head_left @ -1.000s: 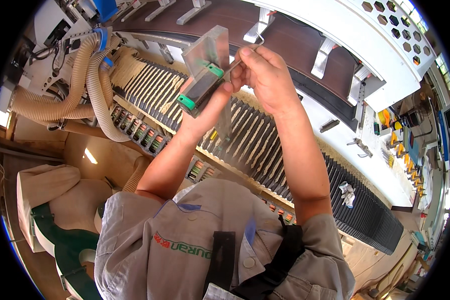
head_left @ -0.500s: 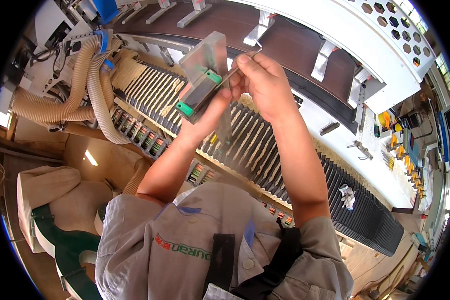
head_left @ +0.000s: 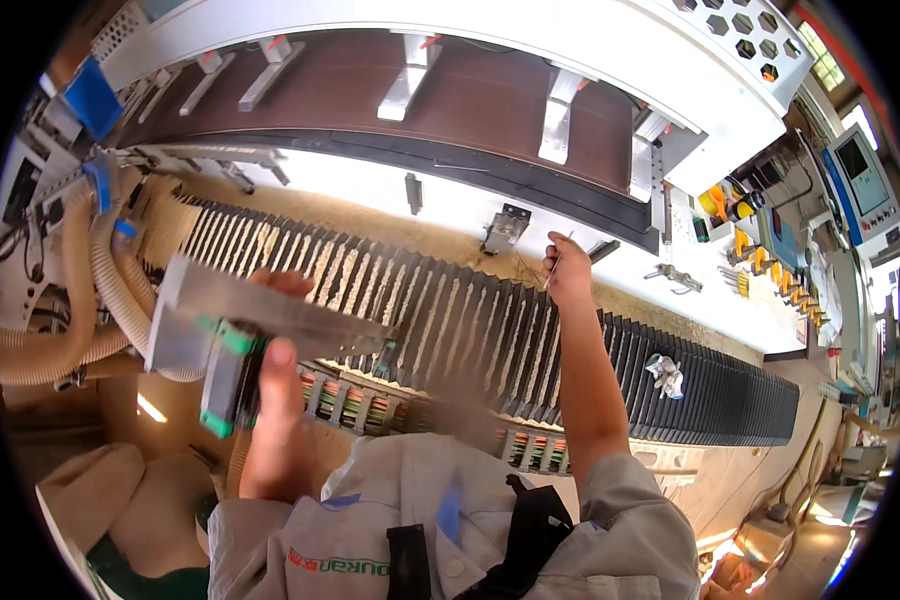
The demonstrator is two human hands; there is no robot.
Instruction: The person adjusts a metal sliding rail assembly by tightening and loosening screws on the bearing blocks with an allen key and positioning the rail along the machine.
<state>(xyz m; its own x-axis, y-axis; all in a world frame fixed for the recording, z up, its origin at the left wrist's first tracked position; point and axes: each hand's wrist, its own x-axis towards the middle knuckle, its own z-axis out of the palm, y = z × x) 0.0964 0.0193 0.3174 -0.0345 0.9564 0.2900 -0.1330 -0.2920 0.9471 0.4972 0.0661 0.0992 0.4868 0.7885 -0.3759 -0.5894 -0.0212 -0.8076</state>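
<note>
My left hand [head_left: 282,390] grips a grey metal bracket [head_left: 182,305], tilted and slightly blurred, above the left end of the bellows. Fixed to the bracket is a black linear guide block [head_left: 232,385] with green end caps. A long flat arm of the bracket reaches to the right, across my fingers. Well away to the right, my right hand [head_left: 570,272] is closed around a thin hex key [head_left: 553,272], over the far edge of the bellows. Just left of that hand, a small metal fitting [head_left: 507,230] sits on the white machine side.
Below my hands runs the black pleated bellows [head_left: 450,300], strewn with wood dust, with a crumpled white rag [head_left: 664,376] on its right part. Beige hoses [head_left: 70,290] stand at the left. Clamp-like yellow tools [head_left: 770,275] line the white ledge at right. A cable chain [head_left: 355,405] lies nearer me.
My hands have come apart. The left has carried the bracket leftward and nearer to me, and the right has drawn the hex key off the block and moved right, lower in view.
</note>
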